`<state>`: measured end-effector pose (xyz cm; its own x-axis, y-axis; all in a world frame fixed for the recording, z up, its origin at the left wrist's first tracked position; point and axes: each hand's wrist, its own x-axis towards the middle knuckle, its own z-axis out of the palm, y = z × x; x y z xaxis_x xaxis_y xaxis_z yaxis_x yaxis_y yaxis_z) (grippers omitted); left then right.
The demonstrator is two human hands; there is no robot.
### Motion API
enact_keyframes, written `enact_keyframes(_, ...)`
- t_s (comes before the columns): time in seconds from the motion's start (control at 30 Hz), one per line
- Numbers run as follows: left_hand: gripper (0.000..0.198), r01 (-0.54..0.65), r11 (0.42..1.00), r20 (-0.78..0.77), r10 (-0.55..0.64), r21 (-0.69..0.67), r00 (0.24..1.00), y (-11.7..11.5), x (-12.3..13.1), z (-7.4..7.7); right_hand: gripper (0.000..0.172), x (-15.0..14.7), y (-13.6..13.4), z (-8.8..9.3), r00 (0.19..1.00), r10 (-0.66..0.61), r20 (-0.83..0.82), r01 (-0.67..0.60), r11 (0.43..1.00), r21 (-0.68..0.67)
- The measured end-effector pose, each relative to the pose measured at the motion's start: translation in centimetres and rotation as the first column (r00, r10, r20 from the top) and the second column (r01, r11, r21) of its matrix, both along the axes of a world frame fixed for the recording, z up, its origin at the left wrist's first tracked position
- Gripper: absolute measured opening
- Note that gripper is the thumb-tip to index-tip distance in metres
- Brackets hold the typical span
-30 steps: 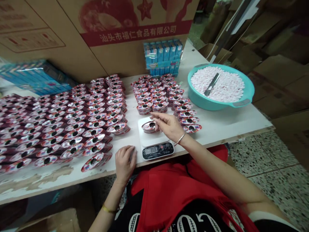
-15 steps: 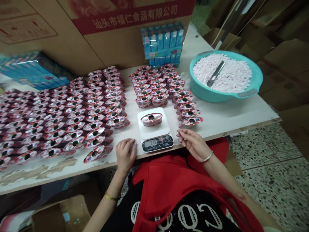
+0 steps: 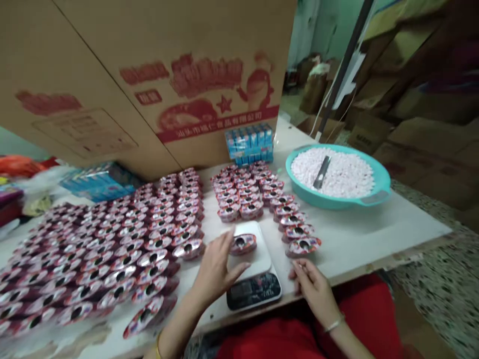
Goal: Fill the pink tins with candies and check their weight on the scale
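A white kitchen scale [image 3: 258,261] with a black display panel stands near the table's front edge. On its platform sits one red-and-white oval packet [image 3: 245,243] with a dark round hole in its top. My left hand [image 3: 217,267] reaches over the scale's left side, fingers and thumb apart, at the packet's left end; whether it touches is unclear. My right hand [image 3: 310,284] rests by the table edge right of the scale, its fingers curled and pinched together; anything in them is hidden. Just beyond it, the nearest packet [image 3: 305,246] ends the right-hand row.
Many similar packets [image 3: 123,249] stand in rows on the left, with more behind the scale. A turquoise basin [image 3: 337,199] at the right holds white pieces [image 3: 348,172] and a metal scoop [image 3: 322,172]. Blue wrapped packs [image 3: 250,142] lean against a large carton [image 3: 209,99].
My left hand has moved from beside the scale up over it, to the packet's left end, with its fingers spreading. My right hand stays near the right row. The view has tilted upward.
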<state>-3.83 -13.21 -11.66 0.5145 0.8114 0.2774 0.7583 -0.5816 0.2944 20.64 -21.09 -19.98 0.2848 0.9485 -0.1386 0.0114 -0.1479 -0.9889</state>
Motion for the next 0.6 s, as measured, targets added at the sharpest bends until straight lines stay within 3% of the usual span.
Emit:
enact_keyframes(0.07, 0.041, 0.121, 0.991, -0.060, -0.125, -0.065, 0.990, 2.8, 0.5, 1.3, 0.036, 0.1, 0.3, -0.8, 0.964, -0.037, 0.262, -0.009, 0.985, 0.173)
enact_keyframes(0.13, 0.033, 0.162, 0.986, -0.056, -0.164, -0.043, 0.985, 6.4, 0.2, 2.8, 0.031, 0.3, 0.6, -1.6, 0.892, -0.111, 0.439, -0.047, 0.941, 0.334)
enact_keyframes(0.2, 0.032, 0.094, 0.993, -0.024, -0.093, 0.075, 0.995, 11.1, -0.7, 4.4, 0.026, 0.4, 0.9, -2.3, 0.828, -0.191, 0.528, -0.083, 0.889, 0.451)
enact_keyframes(0.27, 0.034, -0.054, 0.977, 0.008, 0.053, 0.206, 0.999, 16.5, -2.0, 5.8, 0.023, 0.4, 1.2, -2.8, 0.774, -0.267, 0.574, -0.099, 0.845, 0.526)
enact_keyframes(0.33, 0.040, -0.210, 0.946, 0.034, 0.208, 0.247, 0.978, 22.0, -3.1, 6.4, 0.020, 0.4, 1.5, -3.1, 0.730, -0.321, 0.603, -0.121, 0.808, 0.577)
enact_keyframes(0.4, 0.042, -0.290, 0.937, 0.001, 0.295, 0.194, 0.955, 26.7, -3.6, 6.0, 0.020, 0.6, 1.7, -3.2, 0.697, -0.350, 0.625, -0.152, 0.780, 0.607)
enact_keyframes(0.47, 0.040, -0.297, 0.947, -0.049, 0.304, 0.123, 0.951, 30.0, -3.6, 4.8, 0.021, 0.7, 1.9, -3.5, 0.673, -0.364, 0.643, -0.176, 0.766, 0.618)
enact_keyframes(0.6, 0.033, -0.238, 0.971, -0.098, 0.239, 0.019, 0.966, 32.8, -2.7, 2.6, 0.020, 0.9, 1.9, -3.8, 0.642, -0.370, 0.672, -0.193, 0.770, 0.608)
